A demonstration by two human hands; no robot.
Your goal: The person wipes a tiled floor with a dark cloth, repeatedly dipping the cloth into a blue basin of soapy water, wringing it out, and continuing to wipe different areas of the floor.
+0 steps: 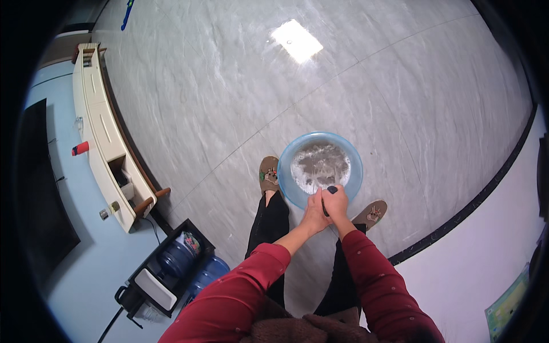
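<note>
A translucent blue plastic basin (pixel 285 184) stands on the floor between the person's slippered feet. Murky, sudsy water (pixel 321 163) fills its lower part. At the basin's near rim my left hand (pixel 316 214) and my right hand (pixel 336 201) come together around a small dark item (pixel 332 189), perhaps a wet cloth. Part of it pokes out above my right fist, and another dark bit shows between the two palms. The fingers hide most of it, so its shape cannot be told.
Brown slippers (pixel 269 173) flank the basin. A long cream TV cabinet (pixel 103 124) stands along the left wall with a red bottle (pixel 80 148) on it. At the lower left, a black rack (pixel 141 261) holds a blue water jug (pixel 173 259). A white wall (pixel 463 283) curves along the right.
</note>
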